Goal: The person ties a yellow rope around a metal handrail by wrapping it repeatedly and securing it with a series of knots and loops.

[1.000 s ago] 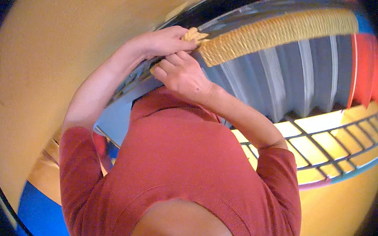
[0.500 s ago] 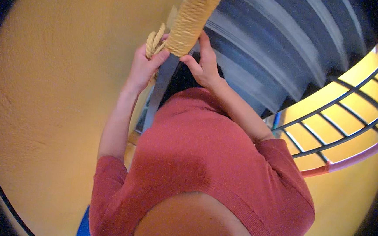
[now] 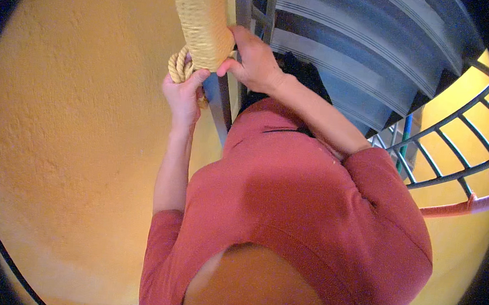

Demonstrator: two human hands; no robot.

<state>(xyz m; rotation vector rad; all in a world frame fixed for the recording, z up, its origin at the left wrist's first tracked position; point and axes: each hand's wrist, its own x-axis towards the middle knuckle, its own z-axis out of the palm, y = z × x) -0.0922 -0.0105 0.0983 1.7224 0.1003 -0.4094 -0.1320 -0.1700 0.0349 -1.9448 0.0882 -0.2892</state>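
A handrail wrapped tightly in yellow rope (image 3: 203, 22) runs from the top of the view down to my hands. Against the left side of its lower end, my left hand (image 3: 181, 98) is closed on a small coil of loose rope (image 3: 179, 64), its thumb pressing near the last turns. My right hand (image 3: 255, 61) grips the wrapped part from the right, thumb at the lower edge and the other fingers partly hidden behind it. Below the wrapping, a bare dark grey strip of the rail (image 3: 219, 105) shows.
A textured yellow wall (image 3: 75, 140) stands close on my left. Grey curved stair steps (image 3: 371, 48) fill the upper right. A dark metal railing (image 3: 447, 175) curves along the right, with a red and purple wrapped lower rail (image 3: 450, 210). Grey posts (image 3: 243, 11) rise beside the handrail.
The view has shifted, so the wrapped rail now leans the other way and sits further left. Both hands remain at its lower end, the right one now wrapped further over its side.
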